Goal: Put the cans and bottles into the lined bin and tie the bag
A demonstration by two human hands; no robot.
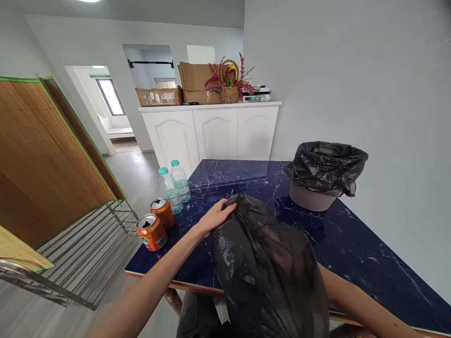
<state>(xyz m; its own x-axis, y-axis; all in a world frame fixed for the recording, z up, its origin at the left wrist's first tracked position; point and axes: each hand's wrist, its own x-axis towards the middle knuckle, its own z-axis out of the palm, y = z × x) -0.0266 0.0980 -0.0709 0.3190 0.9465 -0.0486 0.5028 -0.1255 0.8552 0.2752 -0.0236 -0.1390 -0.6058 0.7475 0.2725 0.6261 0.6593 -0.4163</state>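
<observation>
A black plastic garbage bag (260, 263) hangs over the table's near edge and down toward my lap. My left hand (219, 216) pinches its upper left part, thumb on top. My right forearm (355, 298) enters the bag from the right, and the hand is inside; a faint skin tone shows through the thin plastic, but the fingers cannot be made out. Left of my left hand stand two opened orange drink cans (152, 233). Just behind them are two clear bottles (180, 180) with teal caps, upright.
A trash bin (312, 198) lined with a black bag stands at the right of the dark blue marbled table (366, 253). Beyond is a white cabinet (216, 134) bearing cardboard boxes (160, 96) and a flower basket (229, 94). A metal rack (95, 249) with bamboo mats is at left.
</observation>
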